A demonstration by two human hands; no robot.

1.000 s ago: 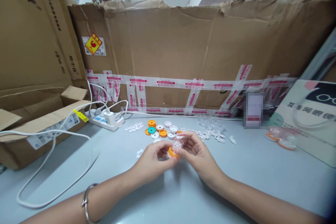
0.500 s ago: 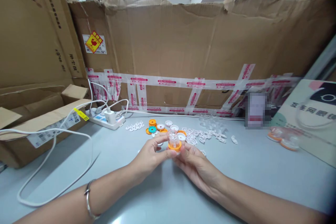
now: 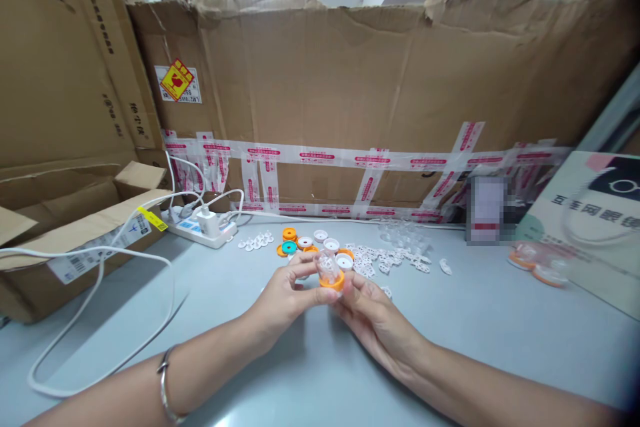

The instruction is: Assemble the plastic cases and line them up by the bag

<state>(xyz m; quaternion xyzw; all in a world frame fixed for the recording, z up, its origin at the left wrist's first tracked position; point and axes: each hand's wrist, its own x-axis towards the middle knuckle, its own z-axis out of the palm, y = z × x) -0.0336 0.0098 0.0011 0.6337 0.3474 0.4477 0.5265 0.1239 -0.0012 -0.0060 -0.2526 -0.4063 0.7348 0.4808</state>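
Between both hands, above the table, is a small clear plastic piece with an orange ring (image 3: 331,280) round its lower part. My left hand (image 3: 287,291) grips it from the left, thumb low on the ring and fingers behind. From the right, my right hand (image 3: 369,307) pinches its lower side. Just beyond lie round caps: an orange cap (image 3: 289,233), a teal cap (image 3: 289,247) and several white caps (image 3: 344,261). Flat white plates with holes (image 3: 367,262) are spread to the right of the caps.
Behind stands a large taped cardboard box (image 3: 320,80). An open carton (image 3: 75,240) and a white power strip (image 3: 205,230) with cables are on the left. Clear plastic parts (image 3: 405,235) lie at the back. Orange-rimmed clear pieces (image 3: 540,267) sit right, by a printed box (image 3: 590,213).
The clear piece with the orange ring has tilted slightly to the left in my hands. Both hands keep their hold and stay almost in place.
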